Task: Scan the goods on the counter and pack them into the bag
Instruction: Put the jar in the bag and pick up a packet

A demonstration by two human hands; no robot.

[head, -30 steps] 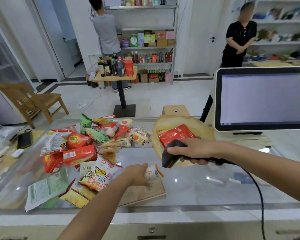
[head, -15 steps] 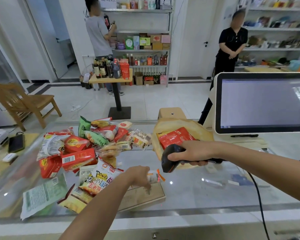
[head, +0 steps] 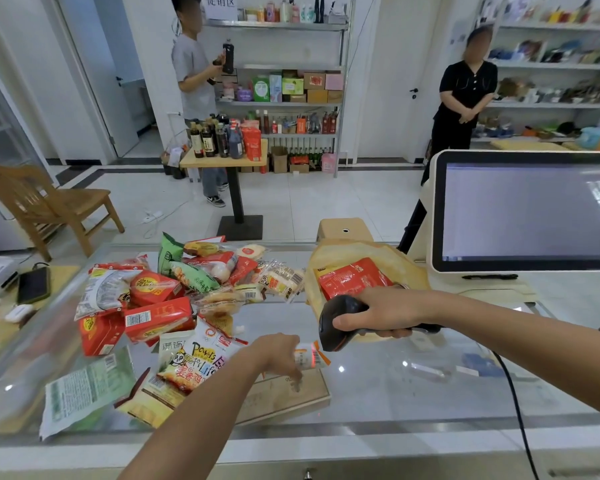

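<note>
My left hand (head: 277, 353) holds a small white snack packet (head: 309, 355) just above the glass counter (head: 378, 386). A red scan line lies across the packet. My right hand (head: 383, 311) grips the black barcode scanner (head: 338, 322), whose head points down-left at the packet. Right behind the scanner lies the tan paper bag (head: 388, 258) with its mouth toward me and a red packet (head: 350, 277) inside. A heap of snack packs (head: 174, 292) covers the counter's left half.
The register screen (head: 525, 211) stands at the right, and the scanner cable (head: 515, 403) trails to the lower right. A wooden board (head: 284, 396) lies under the glass below my left hand. A phone (head: 33, 284) lies far left. Two people stand by the shelves beyond the counter.
Both hands stay almost in place. A red scan line now shows on the packet in my left hand. The person at the far shelf has turned and holds a dark bottle.
</note>
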